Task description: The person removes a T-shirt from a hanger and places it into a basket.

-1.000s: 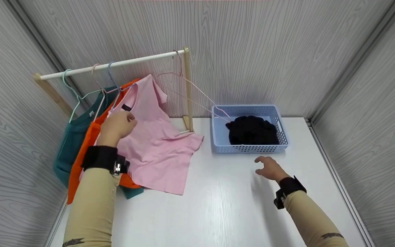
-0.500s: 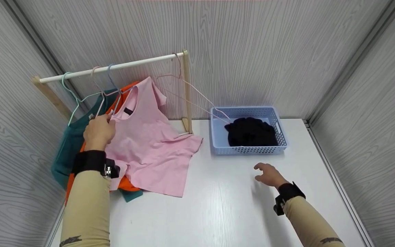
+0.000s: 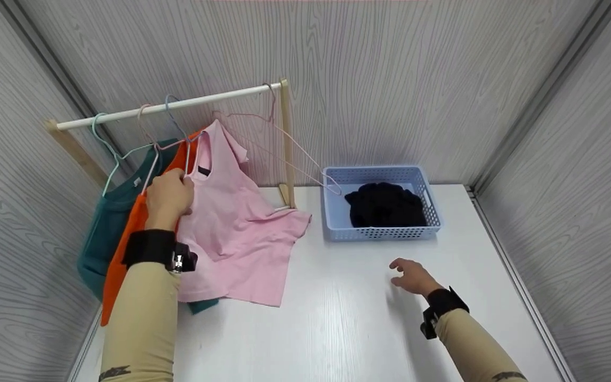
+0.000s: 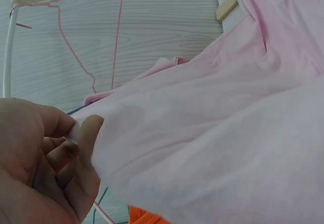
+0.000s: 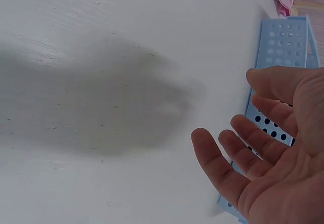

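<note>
A pink T-shirt (image 3: pixel 236 223) hangs on a wire hanger from the white rail (image 3: pixel 167 105), its lower part lying on the white table (image 3: pixel 337 318). My left hand (image 3: pixel 170 195) pinches the pink T-shirt (image 4: pixel 212 133) at its shoulder, thumb and fingers (image 4: pixel 83 133) closed on the fabric. Behind it hang an orange shirt (image 3: pixel 125 249) and a teal shirt (image 3: pixel 101 228). My right hand (image 3: pixel 410 276) hovers over the table with relaxed, empty fingers (image 5: pixel 238 148), just in front of the blue basket (image 3: pixel 332 212).
The blue basket (image 5: pixel 283 46) holds a black garment (image 3: pixel 385 206). An empty pink wire hanger (image 3: pixel 295 154) hangs at the rail's right end beside the wooden post (image 3: pixel 286 143). Grey wood-grain walls close in on all sides.
My left hand has shifted along the pink T-shirt's collar area to its shoulder and lifted it, turning the shirt more edge-on. My right hand has drawn back slightly from the basket.
</note>
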Available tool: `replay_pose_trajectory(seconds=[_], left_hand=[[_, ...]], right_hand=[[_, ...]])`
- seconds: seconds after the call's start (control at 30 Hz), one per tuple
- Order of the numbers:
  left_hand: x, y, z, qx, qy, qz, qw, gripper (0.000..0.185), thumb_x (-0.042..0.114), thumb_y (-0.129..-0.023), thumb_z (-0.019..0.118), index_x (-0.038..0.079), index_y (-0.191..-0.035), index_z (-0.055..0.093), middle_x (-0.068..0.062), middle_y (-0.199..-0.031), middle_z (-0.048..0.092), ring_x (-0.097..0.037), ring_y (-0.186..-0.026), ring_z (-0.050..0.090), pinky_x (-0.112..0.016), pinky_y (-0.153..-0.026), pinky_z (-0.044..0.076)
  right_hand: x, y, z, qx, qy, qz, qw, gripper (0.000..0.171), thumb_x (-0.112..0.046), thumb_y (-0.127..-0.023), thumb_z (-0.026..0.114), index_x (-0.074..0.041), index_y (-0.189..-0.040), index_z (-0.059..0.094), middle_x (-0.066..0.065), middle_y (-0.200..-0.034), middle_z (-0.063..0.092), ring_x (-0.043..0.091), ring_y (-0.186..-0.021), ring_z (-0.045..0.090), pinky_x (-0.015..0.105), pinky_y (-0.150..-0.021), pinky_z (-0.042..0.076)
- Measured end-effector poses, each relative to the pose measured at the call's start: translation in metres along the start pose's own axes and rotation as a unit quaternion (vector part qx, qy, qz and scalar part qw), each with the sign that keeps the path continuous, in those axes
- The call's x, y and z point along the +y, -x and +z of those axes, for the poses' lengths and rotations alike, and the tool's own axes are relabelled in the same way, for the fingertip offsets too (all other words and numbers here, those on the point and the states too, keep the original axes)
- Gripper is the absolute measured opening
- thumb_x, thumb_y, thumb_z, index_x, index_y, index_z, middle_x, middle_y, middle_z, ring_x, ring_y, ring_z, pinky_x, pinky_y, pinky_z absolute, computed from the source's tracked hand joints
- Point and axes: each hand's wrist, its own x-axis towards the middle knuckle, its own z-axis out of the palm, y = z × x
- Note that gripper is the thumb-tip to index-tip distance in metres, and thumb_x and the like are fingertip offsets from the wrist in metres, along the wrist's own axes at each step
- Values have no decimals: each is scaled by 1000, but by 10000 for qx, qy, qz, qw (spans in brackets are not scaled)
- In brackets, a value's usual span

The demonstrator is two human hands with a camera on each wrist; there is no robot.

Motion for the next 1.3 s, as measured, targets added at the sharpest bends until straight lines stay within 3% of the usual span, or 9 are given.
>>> replay_pose_trajectory(seconds=[0.13,0.33,0.53,0.73,0.87,1.07,1.3], left_hand=[[2,4,-11,232,27,97,9997,36,22,-101,36,0,-117,58,-24,-98,64,-43,-89,60,-54,-82,46],[0,10,-31,364,-272,274,9986,39,21,-102,35,-1,-127,57,-30,-116,63,-49,-100,58,-60,-86,45],[-18,20,-37,18,-636,255,9976,40,18,-103,35,4,-138,49,-31,-127,57,-46,-93,56,-56,-76,46],[-41,30,-33,-241,-992,357,9941,37,15,-102,39,5,-136,48,-33,-124,57,-45,-88,56,-55,-72,45],[-46,33,-30,-437,-980,554,9927,34,16,-102,43,6,-134,51,-31,-123,58,-44,-85,53,-54,-72,46],[-34,37,-24,-783,-691,1239,9868,28,17,-102,48,10,-127,58,-24,-123,61,-44,-97,54,-62,-88,45],[-4,39,-11,-1221,-344,1597,9790,26,23,-102,50,19,-125,61,-14,-119,63,-35,-99,52,-51,-85,46]], right_hand=[[0,1,2,-38,-39,41,10000,37,-8,-88,64,4,-122,57,32,-123,58,47,-118,53,56,-96,46],[0,1,6,-44,-44,17,10000,36,-9,-88,63,4,-121,58,31,-122,59,47,-116,54,56,-96,46],[1,2,10,-83,-118,-57,9999,35,-10,-91,62,3,-122,57,29,-120,60,45,-114,56,55,-93,48],[0,5,11,-103,-165,-35,9998,34,-10,-91,63,2,-122,58,28,-118,61,44,-112,57,54,-91,49],[-2,5,8,-118,-88,-88,9999,34,-9,-90,63,3,-121,58,28,-117,61,44,-112,57,54,-92,48],[-13,2,-1,62,-165,-330,9993,37,-9,-91,62,2,-126,55,29,-122,60,44,-114,58,54,-94,48],[-55,0,-32,611,-556,-1235,9889,56,-13,-91,65,1,-140,43,27,-133,54,44,-121,54,56,-101,45]])
